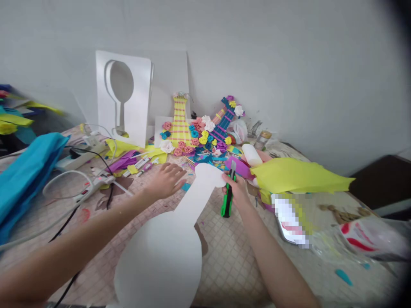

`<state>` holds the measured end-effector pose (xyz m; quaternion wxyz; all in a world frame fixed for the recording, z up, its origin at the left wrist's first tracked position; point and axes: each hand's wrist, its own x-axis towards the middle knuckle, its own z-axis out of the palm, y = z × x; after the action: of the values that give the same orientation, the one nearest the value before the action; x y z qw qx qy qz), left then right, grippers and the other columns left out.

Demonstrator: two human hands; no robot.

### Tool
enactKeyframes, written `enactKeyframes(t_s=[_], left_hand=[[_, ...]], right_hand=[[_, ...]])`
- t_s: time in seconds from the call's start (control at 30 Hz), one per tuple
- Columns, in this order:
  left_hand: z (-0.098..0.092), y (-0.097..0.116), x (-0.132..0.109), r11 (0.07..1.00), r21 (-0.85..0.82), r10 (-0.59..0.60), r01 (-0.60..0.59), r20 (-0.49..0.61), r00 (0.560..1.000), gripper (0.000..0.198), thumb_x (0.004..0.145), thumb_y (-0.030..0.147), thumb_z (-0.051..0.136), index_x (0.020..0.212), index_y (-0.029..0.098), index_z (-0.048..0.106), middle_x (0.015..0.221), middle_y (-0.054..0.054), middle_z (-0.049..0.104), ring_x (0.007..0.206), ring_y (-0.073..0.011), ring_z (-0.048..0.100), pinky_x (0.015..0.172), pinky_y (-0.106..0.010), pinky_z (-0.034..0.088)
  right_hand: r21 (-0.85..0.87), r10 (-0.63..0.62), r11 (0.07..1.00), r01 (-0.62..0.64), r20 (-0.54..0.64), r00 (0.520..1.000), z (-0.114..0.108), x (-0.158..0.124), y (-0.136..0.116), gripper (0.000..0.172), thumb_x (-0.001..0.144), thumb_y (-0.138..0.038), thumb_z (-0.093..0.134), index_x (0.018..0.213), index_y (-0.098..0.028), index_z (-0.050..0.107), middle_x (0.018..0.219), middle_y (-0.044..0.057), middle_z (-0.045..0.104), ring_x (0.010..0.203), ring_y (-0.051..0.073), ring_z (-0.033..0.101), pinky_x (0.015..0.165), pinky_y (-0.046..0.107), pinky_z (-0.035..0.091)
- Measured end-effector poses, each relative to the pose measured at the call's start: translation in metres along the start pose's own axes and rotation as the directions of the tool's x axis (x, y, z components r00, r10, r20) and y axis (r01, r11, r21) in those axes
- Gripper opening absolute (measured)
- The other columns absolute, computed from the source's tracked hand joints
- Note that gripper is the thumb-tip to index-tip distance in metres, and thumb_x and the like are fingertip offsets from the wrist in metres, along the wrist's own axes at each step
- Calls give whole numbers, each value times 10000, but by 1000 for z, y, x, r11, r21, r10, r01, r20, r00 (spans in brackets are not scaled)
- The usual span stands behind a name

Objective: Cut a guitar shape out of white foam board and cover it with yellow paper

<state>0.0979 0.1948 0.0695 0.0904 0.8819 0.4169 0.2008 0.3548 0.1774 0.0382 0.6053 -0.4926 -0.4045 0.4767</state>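
A white board cutout (163, 252) with a broad round body, a narrow neck and a small rounded head lies on the patterned table, its body nearest me. My right hand (236, 188) grips a green and black utility knife (227, 199), blade pointing away from me, and its fingers touch the right edge of the cutout's head. To the left of the neck is my left hand (167, 180), palm down with fingers somewhat spread, holding nothing.
White boards with a matching opening (141, 98) lean on the wall. Flower-decorated pieces (180, 124) stand at the back. Power strips (83, 192), cables and blue paper (28, 175) lie left. Yellow paper (298, 175), a phone (290, 222) and a plastic bag (372, 237) lie right.
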Motion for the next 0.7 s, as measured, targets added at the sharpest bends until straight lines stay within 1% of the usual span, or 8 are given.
enactKeyframes(t_s=[0.07, 0.13, 0.2, 0.3, 0.43, 0.53, 0.6, 0.7], left_hand=[[3, 10, -5, 952, -294, -67, 84, 68, 995, 398, 850, 468, 421, 983, 174, 653, 1043, -117, 643, 1068, -278, 512, 990, -440, 311], [11, 16, -8, 872, -456, -127, 176, 136, 983, 441, 862, 514, 358, 864, 176, 641, 864, -66, 655, 872, -217, 583, 832, -347, 441], [21, 16, -8, 835, -491, -199, 248, 150, 968, 491, 876, 522, 283, 809, 160, 607, 719, -31, 616, 692, -173, 589, 638, -278, 472], [34, 3, 0, 793, -502, -333, 345, 117, 936, 467, 863, 498, 290, 804, 141, 584, 668, -24, 582, 627, -168, 585, 559, -261, 454], [37, -24, 13, 784, -460, -472, 416, -9, 881, 366, 799, 410, 447, 976, 119, 583, 968, -118, 622, 933, -251, 591, 795, -345, 459], [36, -34, 20, 803, -445, -479, 397, -85, 874, 441, 748, 315, 534, 1143, 119, 527, 1245, -165, 515, 1227, -299, 406, 1030, -416, 292], [36, -32, 23, 806, -462, -457, 370, -89, 885, 438, 749, 288, 538, 1155, 123, 526, 1291, -164, 486, 1278, -301, 344, 1081, -432, 207], [36, -21, 26, 779, -526, -429, 341, -50, 902, 361, 779, 309, 523, 1101, 149, 558, 1264, -149, 515, 1254, -301, 373, 1091, -451, 192]], right_hand=[[-28, -3, 1000, 3, 13, 1000, 6, 6, -1, 423, 573, -450, 747, 835, -181, 551, 481, -87, 495, 334, 70, 440, 319, 201, 362], [-68, -12, 998, 14, 28, 1000, 12, 13, -4, 425, 581, -471, 736, 830, -183, 549, 482, -86, 490, 343, 69, 438, 332, 203, 367], [-121, -29, 992, 33, 36, 999, 18, 19, -8, 415, 604, -495, 712, 823, -185, 545, 473, -84, 483, 355, 73, 440, 347, 204, 367], [-222, -65, 973, 68, 23, 998, 23, 23, -15, 355, 682, -513, 642, 808, -204, 523, 443, -90, 463, 358, 77, 429, 359, 200, 343], [-368, -54, 927, 69, 51, 997, 19, 22, -12, 227, 697, -404, 637, 738, -208, 530, 400, -94, 454, 342, 85, 413, 368, 203, 297], [-428, -33, 901, 64, 80, 996, 12, 20, -2, 170, 590, -258, 698, 663, -196, 558, 399, -95, 464, 358, 85, 409, 390, 204, 278], [-418, -36, 906, 71, 91, 995, 9, 19, 5, 175, 534, -196, 710, 644, -190, 574, 442, -85, 504, 405, 90, 439, 424, 206, 306], [-335, -46, 938, 83, 118, 992, 10, 18, 7, 199, 527, -209, 722, 686, -186, 605, 550, -52, 582, 505, 118, 516, 498, 231, 388]])
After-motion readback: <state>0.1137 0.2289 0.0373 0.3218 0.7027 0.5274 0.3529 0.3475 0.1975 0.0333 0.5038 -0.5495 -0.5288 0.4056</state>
